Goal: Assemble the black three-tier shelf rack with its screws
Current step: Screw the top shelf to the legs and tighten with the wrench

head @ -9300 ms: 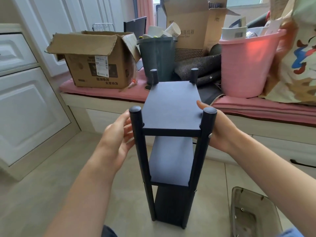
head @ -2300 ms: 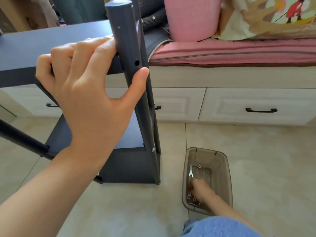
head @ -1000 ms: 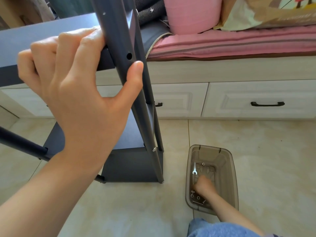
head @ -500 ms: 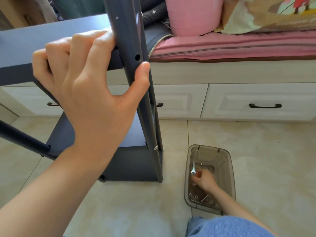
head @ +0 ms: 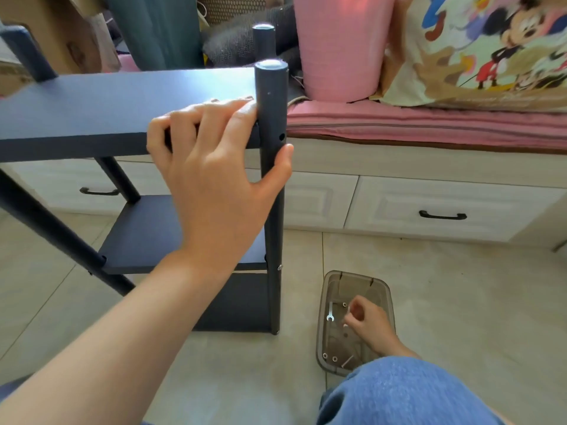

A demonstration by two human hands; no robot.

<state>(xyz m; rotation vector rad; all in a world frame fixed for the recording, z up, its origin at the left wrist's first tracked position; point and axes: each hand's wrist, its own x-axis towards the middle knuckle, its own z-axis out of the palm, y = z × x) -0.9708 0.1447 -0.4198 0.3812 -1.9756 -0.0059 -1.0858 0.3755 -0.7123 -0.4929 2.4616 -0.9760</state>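
Tiled floor (head: 460, 302) under you: your left hand (head: 214, 176) grips the rack (head: 92, 111) top by its post; your right hand (head: 366, 325) pinches something small inside the tray (head: 385, 289).

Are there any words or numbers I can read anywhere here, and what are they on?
None can be read.
The cartoon-print bag shows only pictures of cartoon characters, no clear letters.
The cardboard box shows a dark mark too blurred to read.
The shelf rack, the pink bucket and the clear parts bin carry no writing that shows.
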